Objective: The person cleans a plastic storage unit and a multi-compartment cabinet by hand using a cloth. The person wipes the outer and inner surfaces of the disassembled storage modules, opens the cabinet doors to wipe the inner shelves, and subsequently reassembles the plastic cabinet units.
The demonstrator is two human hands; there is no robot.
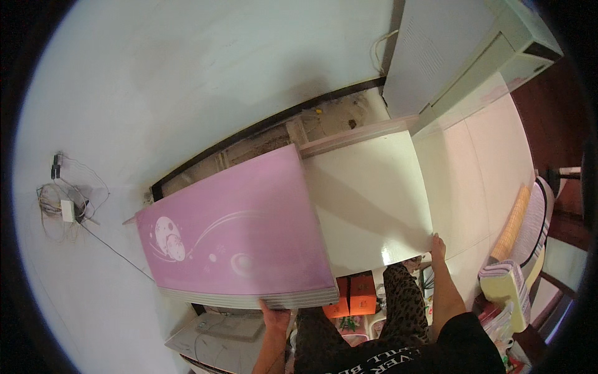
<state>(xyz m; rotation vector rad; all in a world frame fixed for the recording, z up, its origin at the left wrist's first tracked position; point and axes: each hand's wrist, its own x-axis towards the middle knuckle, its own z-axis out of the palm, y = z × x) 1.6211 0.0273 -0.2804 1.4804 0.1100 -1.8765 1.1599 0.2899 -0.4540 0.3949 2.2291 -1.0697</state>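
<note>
A pink-purple panel (pixel 233 229) with white printed circles and curved lines stretches in front of me. My left hand (pixel 275 318) grips the ribbed silver trim (pixel 215 297) along its near edge, fingers hidden beneath. To the right of it is a glossy white panel (pixel 369 196), partly overlapped by the purple one. My right hand (pixel 437 245) holds the white panel at its near right corner, with the thumb on top. I cannot tell whether the two panels are joined.
Behind the panels, a dusty framed recess (pixel 261 140) runs along the wall. A tall white cabinet (pixel 448 61) stands at the back right. Orange boxes (pixel 362 294) lie by my legs. Rolled mat (pixel 511 224) and folded bedding (pixel 507 290) are at right. Cables (pixel 60 205) hang on the left wall.
</note>
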